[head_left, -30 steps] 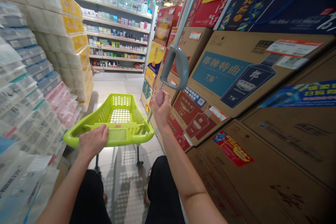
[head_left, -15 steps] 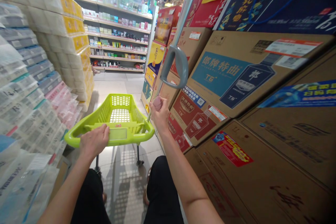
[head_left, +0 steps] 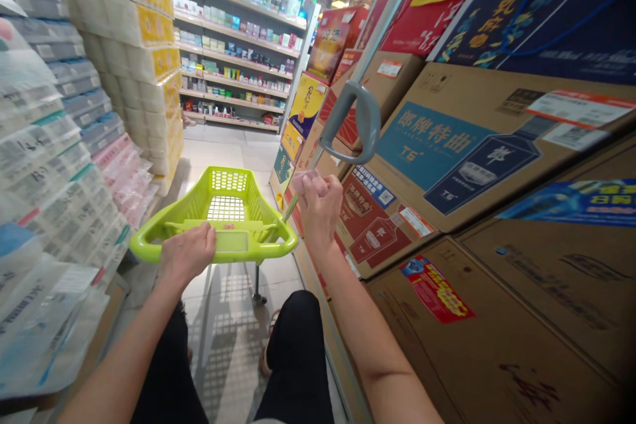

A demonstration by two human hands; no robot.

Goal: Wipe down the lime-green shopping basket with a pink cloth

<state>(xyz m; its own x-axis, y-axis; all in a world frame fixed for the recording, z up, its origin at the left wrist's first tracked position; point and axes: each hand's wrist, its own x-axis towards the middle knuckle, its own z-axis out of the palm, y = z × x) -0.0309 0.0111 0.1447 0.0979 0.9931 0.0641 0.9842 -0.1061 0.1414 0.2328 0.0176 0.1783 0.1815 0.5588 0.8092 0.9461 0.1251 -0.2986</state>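
My left hand (head_left: pixel 187 253) is closed around the handlebar of a lime-green shopping cart (head_left: pixel 271 248), left of the pale panel in its middle. My right hand (head_left: pixel 322 212) pinches a small pink cloth (head_left: pixel 307 181) against a slim metal pole (head_left: pixel 392 13). That pole slants from the upper right down to the cart's right side. Just above my right hand, a grey loop-shaped grip (head_left: pixel 370 126) is fixed on the pole. The cart's basket, with its lattice floor, looks bare inside. My fingers hide part of the cloth and of the pole behind it.
Stacked cardboard cartons (head_left: pixel 447 139) line the right side closely. On the left rise packs of tissue paper (head_left: pixel 114 40) and plastic-wrapped bundles (head_left: pixel 64 165). Tiled floor (head_left: pixel 199 146) leads to shelves of small boxes and bottles (head_left: pixel 238 59) at the back.
My right hand has shifted slightly right along with the pink cloth, and more of the cloth shows. The view has turned a little; my left hand still grips the handlebar.
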